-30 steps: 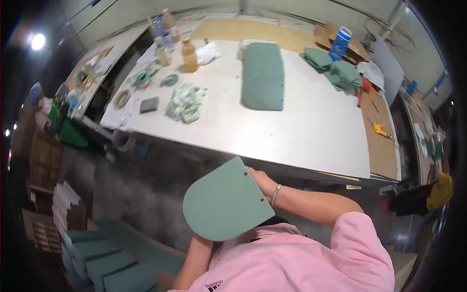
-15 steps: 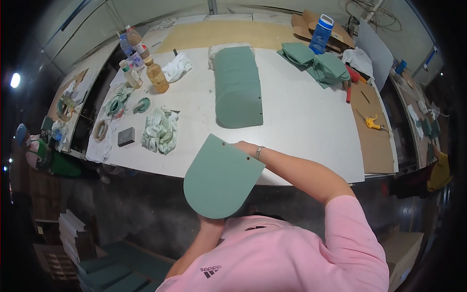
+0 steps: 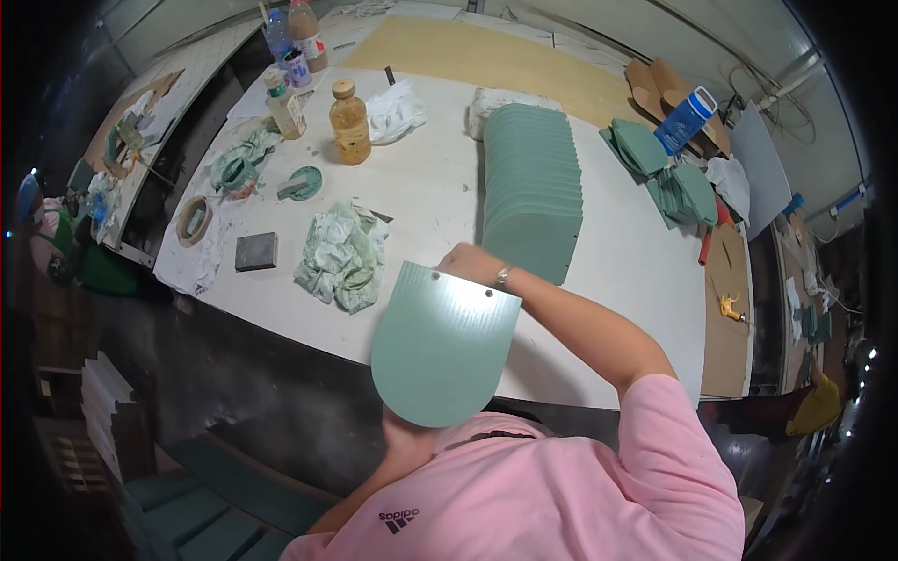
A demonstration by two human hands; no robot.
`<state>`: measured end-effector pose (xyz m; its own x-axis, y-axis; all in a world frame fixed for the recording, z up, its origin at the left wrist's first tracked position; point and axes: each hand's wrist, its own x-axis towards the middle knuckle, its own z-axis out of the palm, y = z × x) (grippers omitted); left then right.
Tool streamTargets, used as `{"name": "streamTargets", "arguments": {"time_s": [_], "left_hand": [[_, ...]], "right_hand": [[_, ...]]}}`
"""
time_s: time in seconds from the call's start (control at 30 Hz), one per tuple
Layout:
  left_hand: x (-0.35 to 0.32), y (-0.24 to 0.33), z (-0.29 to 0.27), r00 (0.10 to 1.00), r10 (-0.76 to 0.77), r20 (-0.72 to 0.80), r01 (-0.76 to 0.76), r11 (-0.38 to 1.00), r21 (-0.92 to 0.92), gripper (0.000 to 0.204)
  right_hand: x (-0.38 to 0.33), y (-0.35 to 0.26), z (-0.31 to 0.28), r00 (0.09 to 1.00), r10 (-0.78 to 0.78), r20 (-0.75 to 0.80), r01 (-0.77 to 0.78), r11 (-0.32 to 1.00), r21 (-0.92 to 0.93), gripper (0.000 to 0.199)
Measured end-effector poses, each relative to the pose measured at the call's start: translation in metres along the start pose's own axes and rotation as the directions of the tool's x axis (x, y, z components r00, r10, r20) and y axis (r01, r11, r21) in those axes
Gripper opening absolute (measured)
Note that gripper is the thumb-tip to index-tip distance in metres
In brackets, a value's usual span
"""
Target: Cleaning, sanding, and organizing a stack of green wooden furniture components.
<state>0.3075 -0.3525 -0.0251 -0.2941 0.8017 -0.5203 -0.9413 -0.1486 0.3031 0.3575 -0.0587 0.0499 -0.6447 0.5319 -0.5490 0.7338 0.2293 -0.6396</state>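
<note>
Head view: since a second ago the flat green board with one rounded end [image 3: 441,344] has come up from below the table edge and now sits over the front rim of the long white worktable [image 3: 645,280], with its straight, two-holed edge pointing away from the person. So it looks like it's on its way up toward the row of matching green boards standing on edge [image 3: 530,187] just beyond it.

The right hand [image 3: 468,262] is clamped on the top straight edge, fingers curled over it. The left hand [image 3: 400,432] is under the rounded bottom, mostly hidden behind the board, so I can't tell what those fingers are doing.

Containers: a clear plastic bottle of amber liquid with an orange cap [image 3: 349,122] looks mostly full. Two more bottles [image 3: 283,103] stand further left; contents too small to call. A blue cylindrical can [image 3: 687,120] lies tilted at the far right.
</note>
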Motion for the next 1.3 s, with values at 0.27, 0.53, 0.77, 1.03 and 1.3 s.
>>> {"name": "streamTargets", "arguments": {"time_s": [0.27,0.53,0.77,1.03,1.3], "left_hand": [[0.004,0.037,0.013,0.997,-0.073,0.027,0.065,0.973,0.222,0.046],[-0.003,0.020,0.064,0.989,0.121,-0.090,-0.062,0.868,0.492,0.033],[-0.017,-0.005,0.025,0.979,0.045,-0.197,0.037,0.918,0.396,0.042],[-0.019,-0.012,0.050,0.989,0.147,-0.027,-0.094,0.751,0.654,0.054],[0.036,-0.014,0.116,0.992,-0.081,0.094,-0.049,0.438,0.898,0.073]], "right_hand": [[-0.127,0.034,0.007,0.904,0.092,-0.417,0.139,0.861,0.490,0.086],[-0.160,0.024,0.040,0.998,0.040,-0.041,0.023,0.367,0.930,0.083],[-0.180,0.067,0.035,0.985,-0.166,0.049,-0.029,0.121,0.992,0.069],[-0.202,0.131,0.063,0.967,-0.254,0.019,-0.042,-0.083,0.996,0.072],[-0.238,0.188,0.122,0.986,-0.060,-0.157,0.121,-0.394,0.911,0.073]]}}
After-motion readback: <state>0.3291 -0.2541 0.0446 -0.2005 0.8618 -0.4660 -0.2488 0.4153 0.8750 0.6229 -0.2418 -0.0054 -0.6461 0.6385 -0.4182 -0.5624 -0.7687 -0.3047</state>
